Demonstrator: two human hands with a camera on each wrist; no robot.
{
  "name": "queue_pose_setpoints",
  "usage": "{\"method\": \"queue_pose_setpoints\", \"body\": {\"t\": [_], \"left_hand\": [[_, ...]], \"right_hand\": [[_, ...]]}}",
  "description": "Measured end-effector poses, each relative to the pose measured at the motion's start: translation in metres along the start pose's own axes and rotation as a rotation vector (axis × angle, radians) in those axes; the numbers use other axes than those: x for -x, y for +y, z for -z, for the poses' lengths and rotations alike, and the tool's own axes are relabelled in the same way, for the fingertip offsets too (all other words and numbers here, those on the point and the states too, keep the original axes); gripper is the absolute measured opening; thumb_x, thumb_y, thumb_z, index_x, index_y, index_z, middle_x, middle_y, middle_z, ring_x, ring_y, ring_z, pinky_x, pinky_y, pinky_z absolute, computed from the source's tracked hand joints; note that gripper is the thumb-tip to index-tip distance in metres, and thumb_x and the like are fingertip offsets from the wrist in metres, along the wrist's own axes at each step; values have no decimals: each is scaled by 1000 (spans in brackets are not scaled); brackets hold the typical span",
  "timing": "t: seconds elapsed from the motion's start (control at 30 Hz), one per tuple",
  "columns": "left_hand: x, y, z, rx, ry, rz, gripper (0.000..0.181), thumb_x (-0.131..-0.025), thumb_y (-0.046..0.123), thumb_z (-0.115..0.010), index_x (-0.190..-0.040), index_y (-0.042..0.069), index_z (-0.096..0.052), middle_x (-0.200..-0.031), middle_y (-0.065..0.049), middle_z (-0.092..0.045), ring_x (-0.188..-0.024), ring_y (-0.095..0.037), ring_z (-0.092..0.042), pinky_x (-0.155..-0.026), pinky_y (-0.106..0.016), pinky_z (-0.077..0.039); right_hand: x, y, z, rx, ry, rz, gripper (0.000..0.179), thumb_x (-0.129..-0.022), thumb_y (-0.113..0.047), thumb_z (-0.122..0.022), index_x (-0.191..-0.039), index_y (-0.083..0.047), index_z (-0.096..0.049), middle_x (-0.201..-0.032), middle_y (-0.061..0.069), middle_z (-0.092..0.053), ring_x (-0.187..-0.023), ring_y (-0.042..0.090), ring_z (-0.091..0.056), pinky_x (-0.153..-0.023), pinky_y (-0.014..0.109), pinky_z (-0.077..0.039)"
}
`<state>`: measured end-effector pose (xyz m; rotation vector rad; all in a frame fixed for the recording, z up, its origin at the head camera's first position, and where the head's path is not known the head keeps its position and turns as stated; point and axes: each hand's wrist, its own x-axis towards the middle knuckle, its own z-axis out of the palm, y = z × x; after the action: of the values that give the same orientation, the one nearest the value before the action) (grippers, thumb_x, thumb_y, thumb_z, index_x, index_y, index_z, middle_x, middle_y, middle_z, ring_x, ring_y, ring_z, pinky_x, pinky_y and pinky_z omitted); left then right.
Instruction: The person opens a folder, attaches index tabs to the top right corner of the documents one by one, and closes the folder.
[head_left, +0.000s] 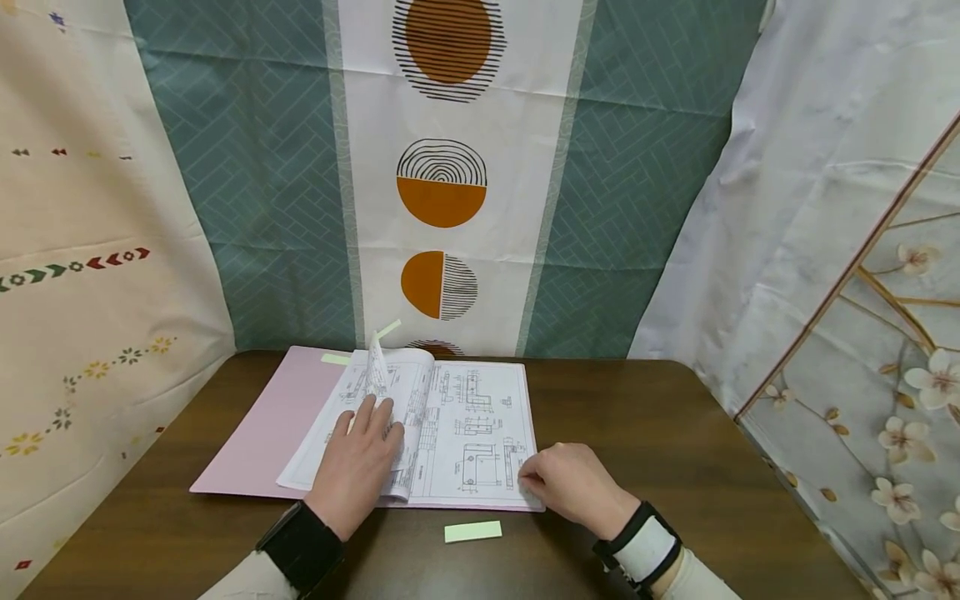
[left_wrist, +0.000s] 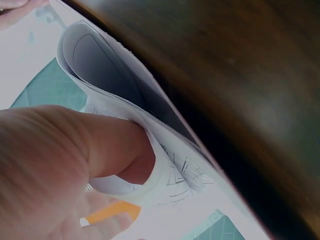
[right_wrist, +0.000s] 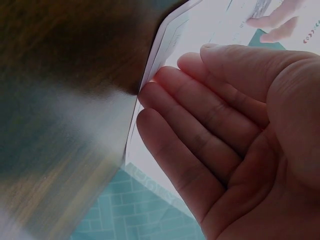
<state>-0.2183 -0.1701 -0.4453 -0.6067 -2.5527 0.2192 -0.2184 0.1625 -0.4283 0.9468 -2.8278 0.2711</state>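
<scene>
A pink folder [head_left: 258, 433] lies spread on the table with a bound booklet of technical drawings in it, its right page [head_left: 480, 425] flat. My left hand [head_left: 356, 467] rests on the left side with fingers spread. A loose page [head_left: 377, 367] stands up and bends by its fingers, a pale green tab [head_left: 389, 328] at its top. In the left wrist view, paper curls round the left thumb [left_wrist: 117, 145], whose tip is hidden. My right hand [head_left: 570, 483] touches the right page's lower right edge; its fingers [right_wrist: 190, 130] lie side by side in the right wrist view.
A pale green sticky strip [head_left: 472, 532] lies on the brown wooden table [head_left: 600, 408], in front of the folder. Another green strip [head_left: 335, 359] is at the folder's upper left. Patterned curtains [head_left: 652, 167] hang behind the table and at both sides.
</scene>
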Motion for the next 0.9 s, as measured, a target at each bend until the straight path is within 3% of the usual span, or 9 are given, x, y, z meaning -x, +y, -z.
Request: {"method": "queue_pose_setpoints", "body": {"t": [0.1, 0.23, 0.37, 0.47, 0.6, 0.77, 0.9], "left_hand": [[0, -2, -1, 8, -4, -33, 44, -82, -8, -88, -122, 1, -71, -144, -25, -62, -143, -49, -51, -114, -65, -43], [-2, -2, -1, 6, -14, -56, 36, -83, -9, -87, -113, 3, -71, -124, -21, -70, -137, -47, -57, -118, -64, -41], [-2, -1, 1, 15, -49, -49, 30, -83, -8, -87, -104, 3, -68, -98, -19, -72, -114, -43, -69, -117, -63, -42], [-2, 1, 3, 27, -90, -28, 33, -84, -3, -90, -106, 2, -67, -92, -18, -69, -95, -40, -71, -106, -61, -51], [-3, 4, 5, 34, -74, -13, 37, -87, 2, -91, -115, 0, -66, -101, -18, -64, -99, -38, -67, -94, -55, -56], [-6, 13, 8, 87, -46, -88, 42, -91, 3, -87, -128, 1, -67, -130, -21, -67, -129, -42, -62, -110, -57, -51], [-9, 25, 10, 178, -19, -163, 31, -98, 11, -83, -128, 6, -73, -132, -14, -71, -129, -36, -64, -111, -54, -51]], "right_hand": [[-1, 0, 0, -3, -6, -6, 7, -97, -16, -87, -90, -18, -85, -67, -15, -60, -56, 4, -45, -54, 27, -38], [-1, 0, 1, -9, -8, -11, 6, -97, -16, -87, -91, -18, -86, -69, -14, -63, -57, 4, -46, -55, 27, -39], [-1, 1, 0, -2, -1, -4, 5, -96, -16, -87, -92, -18, -86, -70, -14, -65, -57, 4, -46, -55, 28, -39], [-1, 2, -1, 6, 2, 2, 5, -96, -16, -87, -92, -18, -86, -71, -14, -66, -57, 4, -46, -55, 27, -39], [-3, 2, -1, 16, 1, 12, 6, -97, -17, -86, -91, -18, -85, -71, -13, -67, -56, 4, -46, -55, 26, -38], [-2, 1, 0, 11, -12, 10, 7, -97, -18, -86, -91, -17, -85, -69, -13, -65, -56, 5, -46, -54, 27, -37], [-2, 2, -1, 14, -13, 3, 7, -97, -18, -86, -91, -18, -85, -69, -14, -64, -56, 4, -45, -54, 26, -37]]}}
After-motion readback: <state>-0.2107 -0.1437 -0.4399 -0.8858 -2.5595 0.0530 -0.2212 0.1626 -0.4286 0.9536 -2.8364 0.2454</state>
